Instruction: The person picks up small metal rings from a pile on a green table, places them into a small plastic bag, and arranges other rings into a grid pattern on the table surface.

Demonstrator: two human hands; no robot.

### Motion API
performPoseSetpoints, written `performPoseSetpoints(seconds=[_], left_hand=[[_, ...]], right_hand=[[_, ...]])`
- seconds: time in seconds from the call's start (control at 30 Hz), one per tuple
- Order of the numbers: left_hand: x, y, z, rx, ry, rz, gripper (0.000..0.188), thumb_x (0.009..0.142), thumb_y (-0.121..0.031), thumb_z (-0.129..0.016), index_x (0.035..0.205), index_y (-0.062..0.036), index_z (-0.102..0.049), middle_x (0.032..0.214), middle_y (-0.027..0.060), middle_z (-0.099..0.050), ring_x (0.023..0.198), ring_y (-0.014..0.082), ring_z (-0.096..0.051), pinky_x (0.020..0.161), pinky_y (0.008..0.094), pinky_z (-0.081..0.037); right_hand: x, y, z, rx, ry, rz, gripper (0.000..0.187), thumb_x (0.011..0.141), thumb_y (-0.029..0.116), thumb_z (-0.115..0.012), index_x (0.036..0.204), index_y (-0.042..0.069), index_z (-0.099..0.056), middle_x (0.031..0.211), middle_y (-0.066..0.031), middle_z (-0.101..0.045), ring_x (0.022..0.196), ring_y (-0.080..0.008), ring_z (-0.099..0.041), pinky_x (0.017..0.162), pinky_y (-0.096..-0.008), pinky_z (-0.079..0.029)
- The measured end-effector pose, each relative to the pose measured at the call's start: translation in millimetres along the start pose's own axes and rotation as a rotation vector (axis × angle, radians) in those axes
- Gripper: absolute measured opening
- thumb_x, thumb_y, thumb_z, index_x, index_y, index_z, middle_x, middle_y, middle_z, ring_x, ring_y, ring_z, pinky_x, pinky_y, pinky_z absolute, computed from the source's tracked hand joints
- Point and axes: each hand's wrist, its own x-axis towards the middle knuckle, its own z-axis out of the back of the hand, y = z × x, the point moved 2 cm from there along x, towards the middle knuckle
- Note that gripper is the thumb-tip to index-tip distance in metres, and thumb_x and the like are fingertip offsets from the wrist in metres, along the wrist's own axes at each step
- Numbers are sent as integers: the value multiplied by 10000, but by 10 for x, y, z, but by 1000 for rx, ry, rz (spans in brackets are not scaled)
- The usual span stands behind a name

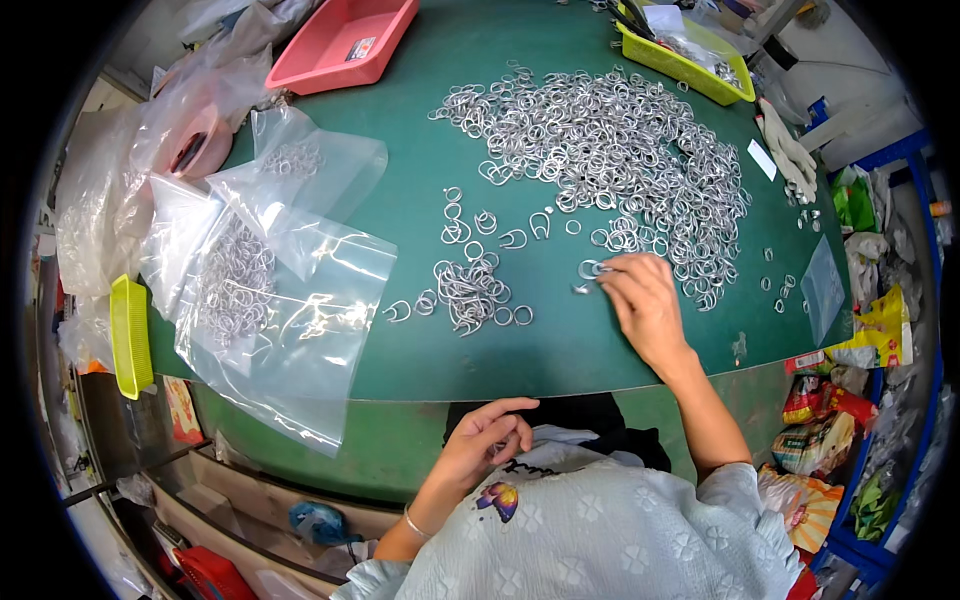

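Observation:
On the green table [420, 365] lies a wide heap of silver, open-ended metal rings [620, 140]. My right hand [645, 300] is at the heap's near edge, with thumb and fingertips closed on a metal ring [588, 268]. Left of it sits a smaller pile of rings [470, 293], with several single ones scattered around. In front of the table edge, low by my lap, my left hand [490, 437] is curled closed. Something greyish shows between its fingers, too small to make out.
Clear plastic bags [300, 340] containing rings cover the table's left side and overhang its edge. A pink tray [345, 45] stands far left, a yellow-green basket [685, 60] far right. A glove [785, 150] and several loose metal parts lie on the right.

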Motion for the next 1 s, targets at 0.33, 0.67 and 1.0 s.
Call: performPoseSetpoints(seconds=[0.33,0.67,1.0], left_hand=[[12,-6,-28,-4,3,7,311,971,-128,-442,1250,-22,-529,827,91,-602,511,53,-343,486,176,-291],[1,-18,-27,9,-52,11,305,961,-131,-455,1227,-3,-533,787,77,-587,520,61,-354,480,186,-285],[39,-6,-95,18,-17,16,306,966,-129,-448,1233,-6,-532,803,87,-588,534,63,-375,491,185,-303]], right_hand=[[98,670,-222,234,137,249,257,727,65,-667,977,44,-618,1064,-104,-575,1061,-305,-525,913,-447,-400],[-92,-41,195,-38,-132,-168,235,762,111,-699,979,39,-650,1211,-138,-552,1137,-329,-489,955,-420,-362],[-197,533,-23,152,368,37,486,780,235,-702,1217,79,-559,1427,-103,-390,1345,-320,-321,1085,-561,-201]])
